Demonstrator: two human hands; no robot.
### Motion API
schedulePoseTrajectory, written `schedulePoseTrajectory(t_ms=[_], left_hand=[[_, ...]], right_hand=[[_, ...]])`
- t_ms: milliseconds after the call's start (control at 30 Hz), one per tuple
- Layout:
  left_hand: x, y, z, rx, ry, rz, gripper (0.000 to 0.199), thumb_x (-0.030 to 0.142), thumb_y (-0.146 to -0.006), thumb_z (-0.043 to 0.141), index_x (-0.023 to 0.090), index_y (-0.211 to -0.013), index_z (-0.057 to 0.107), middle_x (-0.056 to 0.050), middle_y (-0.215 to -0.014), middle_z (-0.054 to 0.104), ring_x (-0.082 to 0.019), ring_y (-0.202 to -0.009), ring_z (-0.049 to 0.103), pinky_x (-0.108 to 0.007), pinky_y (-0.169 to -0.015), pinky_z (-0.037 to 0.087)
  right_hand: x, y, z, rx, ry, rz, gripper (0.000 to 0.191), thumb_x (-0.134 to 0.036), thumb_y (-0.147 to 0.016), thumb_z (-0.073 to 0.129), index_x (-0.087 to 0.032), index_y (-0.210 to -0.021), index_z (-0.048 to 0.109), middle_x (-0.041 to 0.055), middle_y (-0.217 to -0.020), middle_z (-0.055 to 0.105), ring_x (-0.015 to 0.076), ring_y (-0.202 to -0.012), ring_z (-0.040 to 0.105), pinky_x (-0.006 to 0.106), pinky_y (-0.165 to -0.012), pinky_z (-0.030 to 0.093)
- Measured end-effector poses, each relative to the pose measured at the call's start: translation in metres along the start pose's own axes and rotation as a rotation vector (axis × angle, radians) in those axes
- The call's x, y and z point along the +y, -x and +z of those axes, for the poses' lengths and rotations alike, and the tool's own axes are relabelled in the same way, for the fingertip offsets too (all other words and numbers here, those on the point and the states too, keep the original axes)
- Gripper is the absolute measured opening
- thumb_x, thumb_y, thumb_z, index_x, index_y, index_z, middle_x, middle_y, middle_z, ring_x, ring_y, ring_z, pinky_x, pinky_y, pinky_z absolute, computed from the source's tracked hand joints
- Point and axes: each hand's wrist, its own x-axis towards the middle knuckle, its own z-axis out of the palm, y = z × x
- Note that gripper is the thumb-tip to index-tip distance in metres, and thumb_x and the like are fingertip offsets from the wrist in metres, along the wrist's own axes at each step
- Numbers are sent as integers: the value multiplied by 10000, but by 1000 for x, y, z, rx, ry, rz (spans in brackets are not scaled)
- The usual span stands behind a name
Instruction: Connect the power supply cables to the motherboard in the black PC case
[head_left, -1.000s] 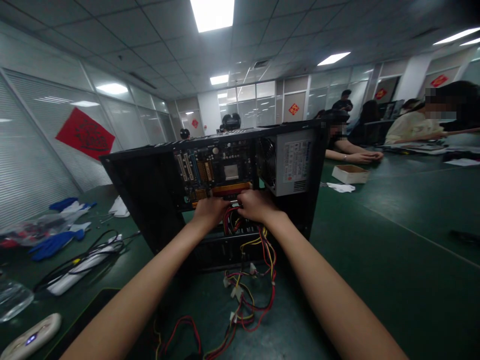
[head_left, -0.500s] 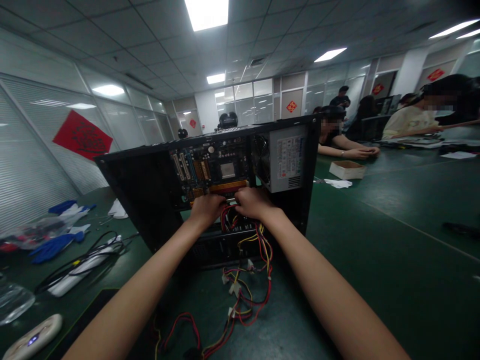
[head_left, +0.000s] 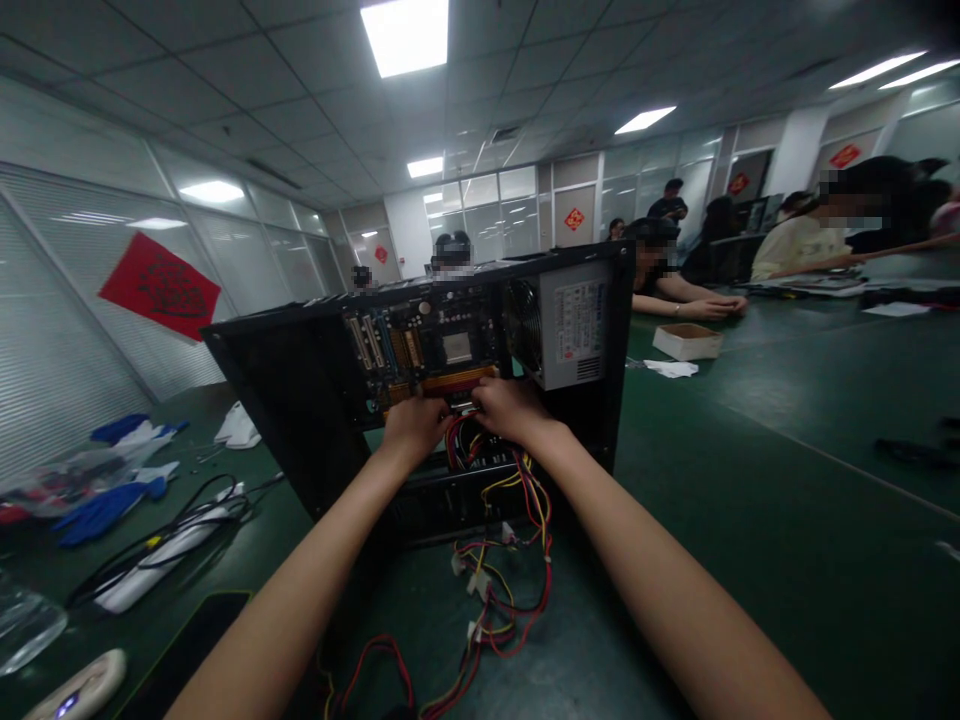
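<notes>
An open black computer case [head_left: 277, 400] stands on its side in front of me, its interior facing me. Inside it are a motherboard [head_left: 431, 345] and, at upper right, a grey power supply [head_left: 576, 335]. My left hand [head_left: 416, 428] and my right hand [head_left: 514, 408] meet at the lower edge of the motherboard, fingers bent and pressed together. What they pinch is hidden behind the fingers. A bundle of red, yellow and black cables [head_left: 459, 440] runs down from between them. More power cables with white plugs [head_left: 480, 583] trail onto the table.
On the green table [head_left: 750, 450] at left lie a power strip [head_left: 161, 550], blue gloves [head_left: 105, 510], a plastic bottle [head_left: 26, 620] and a pale handheld device [head_left: 82, 690]. A small cardboard box [head_left: 688, 341] and white paper [head_left: 671, 369] are at right. Other people sit beyond.
The view has shifted slightly, so the case sits a little lower. Both hands stay at the same spot on the motherboard's lower edge, with only slight finger movement.
</notes>
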Motion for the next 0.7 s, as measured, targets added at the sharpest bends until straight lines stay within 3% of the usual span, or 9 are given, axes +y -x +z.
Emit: schedulePoseTrajectory(t_ms=[233,333,433,567,700], left_hand=[[-4,15,1,-11,71,2,409,458,-1005,401,259,-977,757,-79,-937,770,-258,-877,726,-300,-675,473],[-6,17,2,-16,145,62,495,507,-1020,350,244,-910,754,-72,-880,762,-249,-857,721,-295,-663,457],[-6,17,4,-34,190,129,461,494,-1014,385,230,-907,748,-68,-877,758,-240,-849,716,-292,-665,446],[-8,19,5,-41,207,154,391,441,-1016,410,232,-1002,741,-74,-967,761,-256,-924,712,-312,-730,466],[-9,21,5,49,263,151,344,431,-1007,444,250,-1225,639,-74,-1115,741,-260,-1014,697,-324,-794,488]], right_hand=[[5,-1,5,67,-104,-37,96,-188,-880,630,-175,-940,703,82,-1089,671,213,-980,645,274,-730,450],[7,-2,5,91,-163,-48,83,-153,-860,636,-172,-912,699,69,-1049,669,199,-971,629,266,-732,427],[11,-1,4,109,-222,-88,64,-131,-825,663,-162,-874,691,55,-996,664,190,-950,621,261,-728,413],[18,-2,1,164,-331,-153,84,-85,-815,677,-144,-875,673,47,-972,639,171,-934,611,248,-767,420],[20,-3,1,223,-343,-194,66,-100,-854,664,-144,-904,659,51,-991,617,169,-920,603,258,-767,424]])
